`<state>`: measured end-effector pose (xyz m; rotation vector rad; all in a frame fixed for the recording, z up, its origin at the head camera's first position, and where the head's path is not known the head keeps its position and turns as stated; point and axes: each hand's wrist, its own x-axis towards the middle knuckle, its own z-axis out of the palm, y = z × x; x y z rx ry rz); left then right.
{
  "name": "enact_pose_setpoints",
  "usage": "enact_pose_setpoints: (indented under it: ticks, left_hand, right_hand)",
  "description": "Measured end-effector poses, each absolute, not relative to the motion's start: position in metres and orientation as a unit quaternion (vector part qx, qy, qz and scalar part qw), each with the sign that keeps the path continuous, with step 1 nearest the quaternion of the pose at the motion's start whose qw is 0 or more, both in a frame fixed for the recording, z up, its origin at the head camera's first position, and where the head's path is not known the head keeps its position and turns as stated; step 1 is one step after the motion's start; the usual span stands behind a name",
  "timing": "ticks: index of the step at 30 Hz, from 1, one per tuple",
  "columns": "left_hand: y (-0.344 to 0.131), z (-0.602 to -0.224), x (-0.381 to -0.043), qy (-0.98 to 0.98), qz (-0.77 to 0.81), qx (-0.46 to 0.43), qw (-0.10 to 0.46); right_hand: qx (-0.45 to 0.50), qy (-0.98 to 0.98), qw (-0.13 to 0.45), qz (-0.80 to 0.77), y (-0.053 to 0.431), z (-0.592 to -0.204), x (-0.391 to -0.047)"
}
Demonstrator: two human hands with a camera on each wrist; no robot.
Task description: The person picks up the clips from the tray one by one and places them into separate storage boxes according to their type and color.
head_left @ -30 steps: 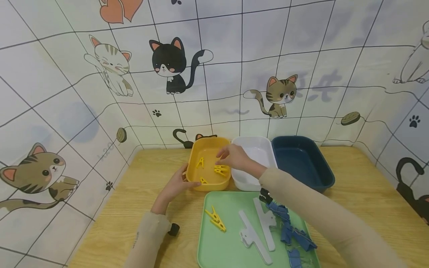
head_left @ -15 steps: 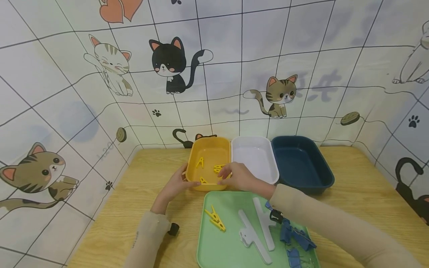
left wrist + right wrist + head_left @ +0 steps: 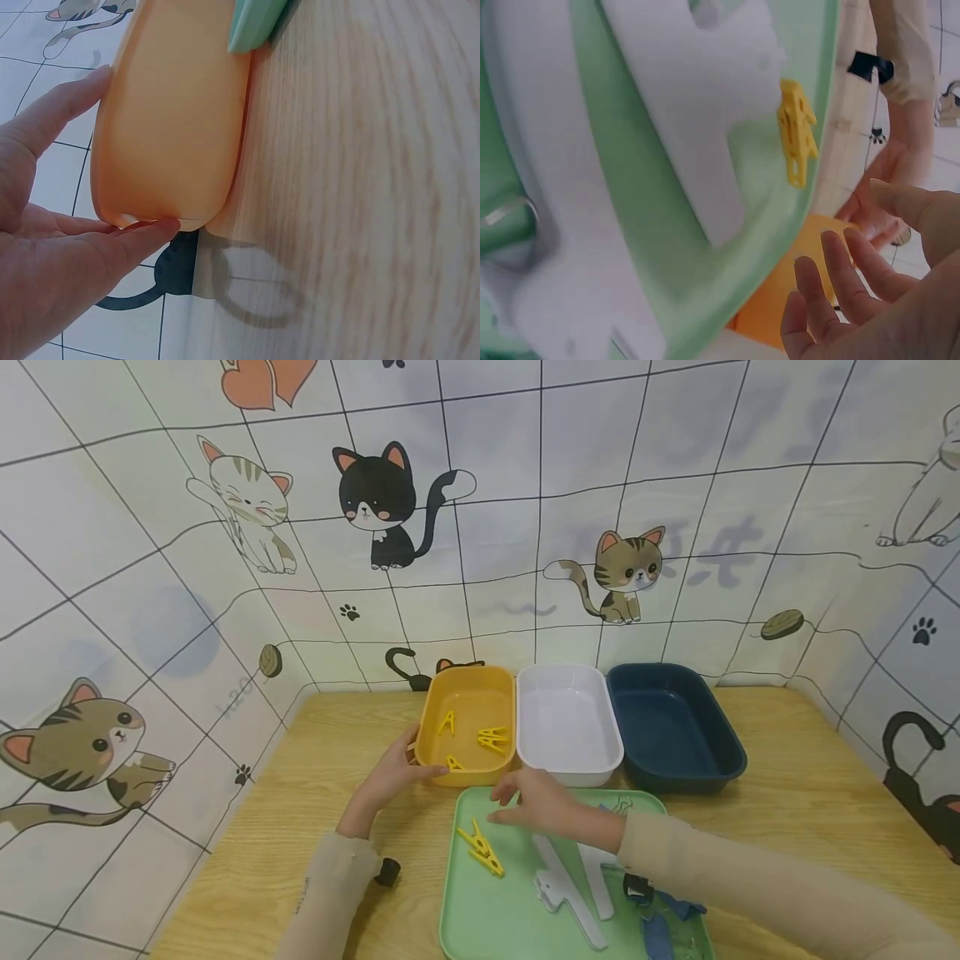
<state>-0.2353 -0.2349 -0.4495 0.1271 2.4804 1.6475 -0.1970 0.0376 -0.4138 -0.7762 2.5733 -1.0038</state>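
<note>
My left hand (image 3: 392,774) holds the front left corner of the yellow bin (image 3: 480,681); its thumb lies along the front rim and its fingers are against the side. In the left wrist view, the fingertips press the end wall of the bin (image 3: 176,112). Several yellow clothespins (image 3: 492,739) lie inside. My right hand (image 3: 542,803) hovers over the green tray (image 3: 480,927) with fingers loosely bent and nothing between them. Just left of it, a yellow clothespin (image 3: 482,850) lies on the tray; the right wrist view shows this clothespin (image 3: 797,135) beyond the fingertips.
Two long white clips (image 3: 570,902) and several blue binder clips (image 3: 658,935) lie on the tray, partly hidden by my right arm. A white bin (image 3: 570,727) and a dark blue bin (image 3: 675,718) stand beside the yellow one, against the cat-patterned wall.
My right hand has come out of the yellow bin, moving toward me and down over the tray. My left hand stays at the bin's corner.
</note>
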Motion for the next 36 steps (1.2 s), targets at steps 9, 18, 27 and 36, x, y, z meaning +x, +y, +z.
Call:
enact_pose_setpoints:
  ticks: [9, 18, 27, 36]
  left_hand:
    - [-0.236, -0.45, -0.236, 0.831, 0.549, 0.052, 0.075]
    - [-0.236, -0.451, -0.237, 0.832, 0.548, 0.049, 0.073]
    - [-0.236, -0.453, -0.237, 0.831, 0.549, 0.046, 0.078]
    - [-0.235, -0.451, -0.236, 0.836, 0.542, 0.037, 0.075]
  right_hand:
    - [-0.298, 0.877, 0.149, -0.346, 0.037, -0.436, -0.175]
    - [-0.288, 0.888, 0.151, -0.324, 0.035, -0.445, -0.166]
    - [-0.293, 0.896, 0.136, -0.304, 0.035, -0.452, -0.162]
    - [-0.287, 0.895, 0.133, -0.313, 0.035, -0.457, -0.162]
